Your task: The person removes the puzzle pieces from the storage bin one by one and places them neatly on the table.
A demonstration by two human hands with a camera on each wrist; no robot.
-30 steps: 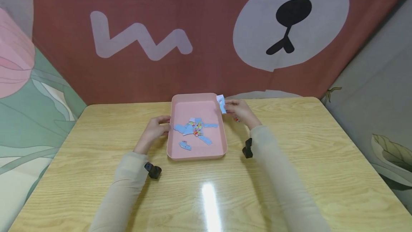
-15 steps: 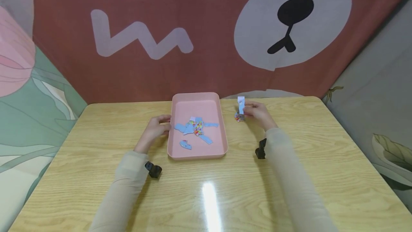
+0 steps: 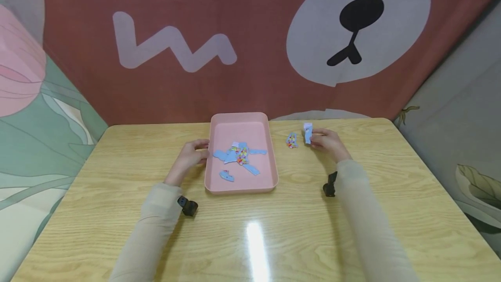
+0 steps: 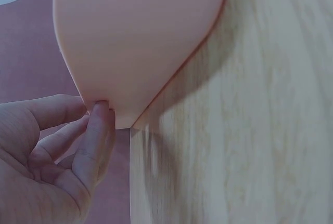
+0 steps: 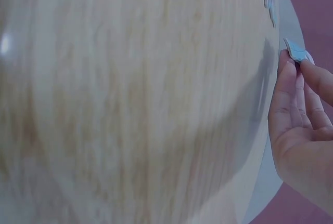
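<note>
A pink tray [image 3: 241, 189] stands on the table, with several light-blue flat cut-out pieces [image 3: 227, 156] lying in it, some of them printed with coloured dots. My left hand [image 3: 189, 160] is at the tray's left side. In the left wrist view its fingers [image 4: 96, 135] pinch the tray's rim. Right of the tray, my right hand [image 3: 328, 142] holds a narrow light-blue piece with a pale top end [image 3: 308, 133] between thumb and fingers. The right wrist view shows that piece [image 5: 295, 50] edge-on at the fingertips. Beside it on the table lies a colourful dotted piece [image 3: 292, 140].
The wooden table [image 3: 219, 238] ends at the back against a reddish-brown cloth [image 3: 258, 86] with a bear's face. Patterned curtains hang at both sides. Black wrist cameras sit at the left [image 3: 188, 206] and right [image 3: 330, 184] sleeves.
My right hand has moved right, from the tray's right rim past the dotted piece, carrying the narrow blue piece. The left hand stays at the tray.
</note>
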